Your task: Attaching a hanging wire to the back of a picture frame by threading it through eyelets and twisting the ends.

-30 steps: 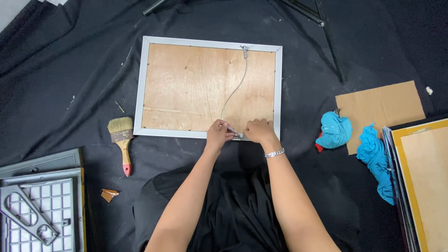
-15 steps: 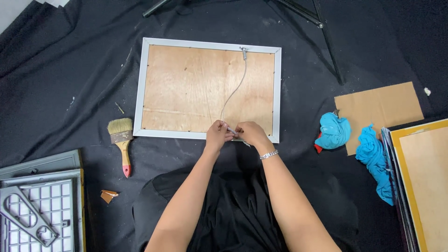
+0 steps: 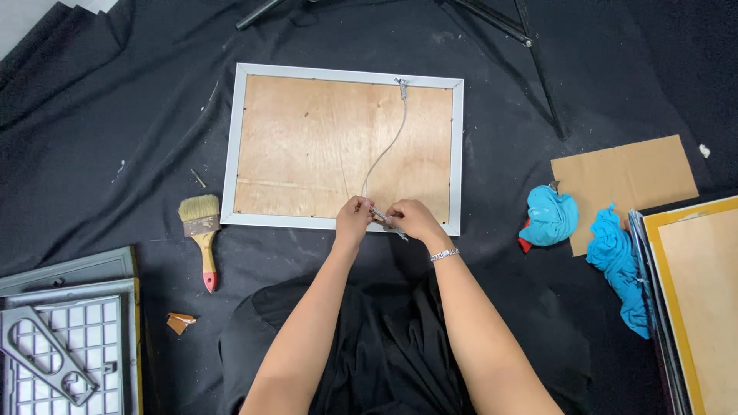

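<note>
My left hand is closed, with its fingertips pinched on the near end of the hanging wire. My right hand is closed in the same way and pinches a small metal fitting at that wire end, with the two hands almost touching. A metal bracelet sits on the right wrist. Both hands rest over the near rail of the picture frame, slightly right of that rail's middle.

The frame lies face down on the black cloth covering the floor. It has a silver rim and a plywood backing board. The wire runs in a loose curve from an anchor on the far rail, right of centre, down to my fingers.

To the left of the frame, just off its near corner, lies a paintbrush with pale bristles and a red-tipped handle. A small brown scrap lies nearer to me. At the lower left edge is a grey gridded tray with a grey bracket on top.

To the right, well apart from the frame, lies a piece of cardboard. Two blue rags lie at its near edge. A yellow-rimmed frame is cut off by the right edge of the view. Black stand legs cross the far side.
</note>
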